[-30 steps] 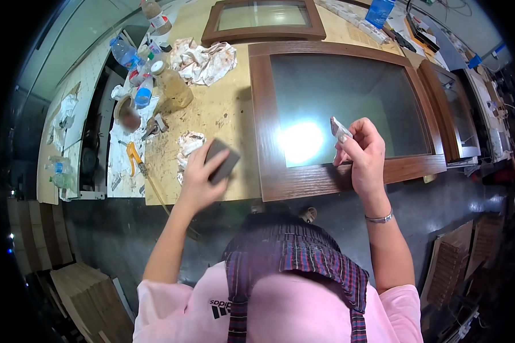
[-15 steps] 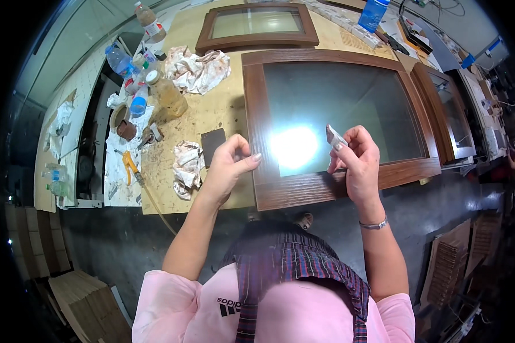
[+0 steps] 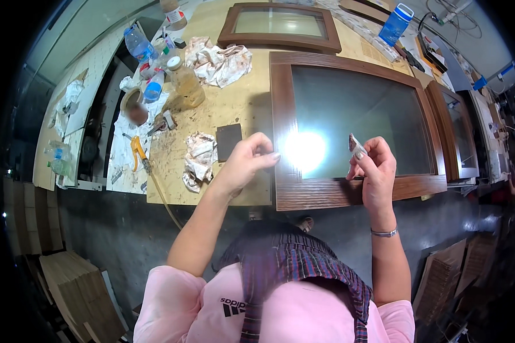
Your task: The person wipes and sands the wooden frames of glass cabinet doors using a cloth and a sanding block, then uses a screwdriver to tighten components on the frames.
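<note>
my feed looks steeply down from head height, wide and close, straight edges bowing; the pink shirt [image 3: 212, 291] fills the bottom, left fingers [image 3: 264, 160] and right fingers [image 3: 367, 164] mid-frame, tabletop [image 3: 223, 106] stretching beyond.

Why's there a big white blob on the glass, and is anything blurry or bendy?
In the head view, the blob is glare on the glass panel, probably a reflected lamp, left of the right hand; in the head view, a hazy smudge crosses the striped apron; also in the head view, the wooden frame has a curved top edge.
</note>
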{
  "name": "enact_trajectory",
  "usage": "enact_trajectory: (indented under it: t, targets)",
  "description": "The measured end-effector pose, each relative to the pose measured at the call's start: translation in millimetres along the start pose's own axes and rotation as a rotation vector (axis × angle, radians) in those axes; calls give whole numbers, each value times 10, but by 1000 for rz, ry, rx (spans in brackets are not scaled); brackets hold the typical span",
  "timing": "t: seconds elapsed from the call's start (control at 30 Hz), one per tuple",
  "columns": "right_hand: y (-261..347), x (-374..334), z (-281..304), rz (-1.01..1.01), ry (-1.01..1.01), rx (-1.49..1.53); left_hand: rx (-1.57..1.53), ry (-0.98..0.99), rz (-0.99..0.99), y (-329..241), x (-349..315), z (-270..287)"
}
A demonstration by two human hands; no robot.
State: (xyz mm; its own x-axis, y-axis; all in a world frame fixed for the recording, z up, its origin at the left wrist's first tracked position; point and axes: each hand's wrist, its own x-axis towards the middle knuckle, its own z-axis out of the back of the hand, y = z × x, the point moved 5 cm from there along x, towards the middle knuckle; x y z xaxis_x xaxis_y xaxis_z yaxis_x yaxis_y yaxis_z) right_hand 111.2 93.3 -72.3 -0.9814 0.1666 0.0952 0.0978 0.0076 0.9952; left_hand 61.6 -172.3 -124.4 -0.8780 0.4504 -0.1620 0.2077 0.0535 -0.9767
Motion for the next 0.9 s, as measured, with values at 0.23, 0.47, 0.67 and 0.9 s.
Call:
enact_trajectory:
  t: [0.23, 0.47, 0.67, 0.9]
  targets:
    - [-14, 13, -19, -18, -20, 29, 69, -334, -50, 65, 26, 664]
    - [39, -21, 0, -61, -74, 60, 1060, -712, -87, 411, -410, 1435]
    - [26, -10, -34, -75, -36, 51, 691, -777, 196, 640, -580, 1650]
    - [43, -4, -23, -103, -35, 44, 189, -671, -185, 213, -141, 1532]
